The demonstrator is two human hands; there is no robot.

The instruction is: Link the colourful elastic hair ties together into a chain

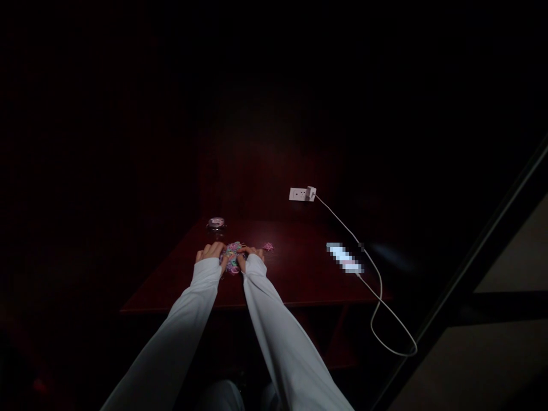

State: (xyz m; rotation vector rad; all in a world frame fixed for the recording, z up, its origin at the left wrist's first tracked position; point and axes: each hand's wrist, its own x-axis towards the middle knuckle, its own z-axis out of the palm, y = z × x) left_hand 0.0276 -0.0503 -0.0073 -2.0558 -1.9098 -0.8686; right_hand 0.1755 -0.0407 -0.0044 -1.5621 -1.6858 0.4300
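Both hands at a colourful pile on the desk [299, 282].
The left hand [209, 251] and right hand [256, 253] flank the pile [233, 258], thumbs inward; whether they pinch strands, I cannot tell. The jar [216, 225] stands beyond the pile, leftward; the pink clump [268, 246] lies right of it.

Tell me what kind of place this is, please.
Probably a desk or work nook in a dim room, perhaps at home: there is a dark red table, a wall socket with a charger plugged in just above it, and a white cable running down to a lit device.
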